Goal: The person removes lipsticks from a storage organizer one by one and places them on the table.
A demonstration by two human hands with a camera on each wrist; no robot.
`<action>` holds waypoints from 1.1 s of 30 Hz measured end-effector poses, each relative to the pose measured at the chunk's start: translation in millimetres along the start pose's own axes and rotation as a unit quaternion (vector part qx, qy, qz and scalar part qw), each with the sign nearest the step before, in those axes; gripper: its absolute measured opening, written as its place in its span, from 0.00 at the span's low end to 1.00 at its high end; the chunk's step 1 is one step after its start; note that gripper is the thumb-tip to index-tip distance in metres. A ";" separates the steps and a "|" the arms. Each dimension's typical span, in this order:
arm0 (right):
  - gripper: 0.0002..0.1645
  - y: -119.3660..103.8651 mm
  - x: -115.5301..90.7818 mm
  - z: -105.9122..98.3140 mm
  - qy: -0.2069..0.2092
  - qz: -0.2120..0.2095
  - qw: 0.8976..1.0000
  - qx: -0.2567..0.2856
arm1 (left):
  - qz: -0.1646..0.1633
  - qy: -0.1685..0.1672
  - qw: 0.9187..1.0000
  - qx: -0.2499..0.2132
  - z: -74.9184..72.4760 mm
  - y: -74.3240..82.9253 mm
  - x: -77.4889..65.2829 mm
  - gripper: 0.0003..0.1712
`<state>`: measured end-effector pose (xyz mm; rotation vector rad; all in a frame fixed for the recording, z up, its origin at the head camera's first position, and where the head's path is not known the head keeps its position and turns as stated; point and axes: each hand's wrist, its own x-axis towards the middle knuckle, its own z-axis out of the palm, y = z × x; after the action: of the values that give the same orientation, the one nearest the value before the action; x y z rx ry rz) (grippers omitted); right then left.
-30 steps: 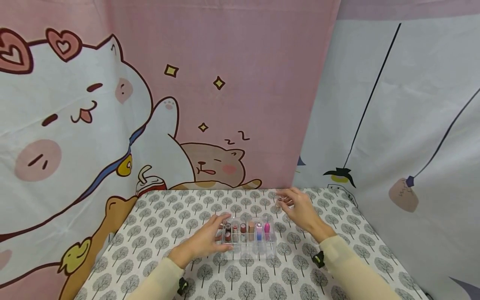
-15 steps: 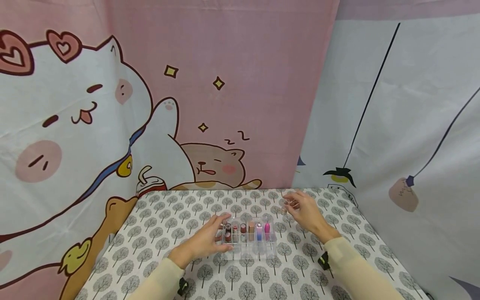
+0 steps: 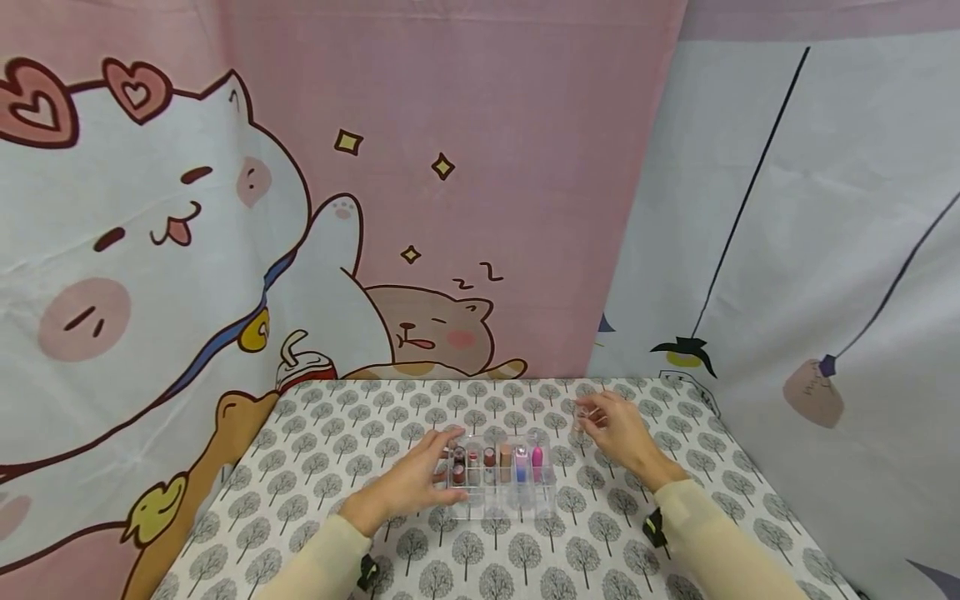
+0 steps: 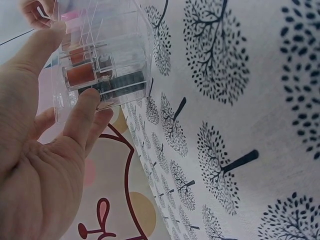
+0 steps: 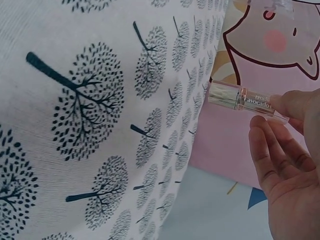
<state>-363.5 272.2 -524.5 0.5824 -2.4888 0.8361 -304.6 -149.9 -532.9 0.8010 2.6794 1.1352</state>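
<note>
Clear cylindrical tube (image 5: 225,95) sits pinched in right grip (image 3: 621,432), left grip (image 3: 408,479) spread against transparent box (image 3: 501,505).

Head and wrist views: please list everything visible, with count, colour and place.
Clear plastic compartment box: one, transparent, on the table
Slim magenta tube: one, magenta, box's right end
Pink-and-blue tube: one, beside the magenta one
Tan tube: one, tan, next leftward
Red-brown and dark-topped tubes: several, exact count unclear, box's left part
Small cylindrical "avocado" tube: one, clear and pale gold, pinched in the right hand
Tree-print tablecloth: one, white with dark trees, under the box
Cartoon fabric backdrop: pink and white, behind the table
Dark wrist devices: two, one per wrist
Sleeves: two, cream
Left hand: one, at the box's left end
Right hand: one, right of the box
</note>
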 end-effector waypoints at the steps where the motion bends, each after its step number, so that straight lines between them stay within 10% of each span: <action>1: 0.22 1.4 -0.5 0.4 -0.001 0.002 1.000 0.000 | 0.000 0.000 1.000 0.000 -0.1 0.5 0.0 0.63; 33: 0.17 16.1 -7.6 8.8 -0.036 0.035 0.999 -0.009 | 0.001 0.003 1.000 0.013 1.1 1.3 -0.1 0.62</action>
<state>-368.1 280.2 -542.1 0.5297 -2.5928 0.8315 -303.6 -148.5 -532.8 0.8042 2.7047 1.1079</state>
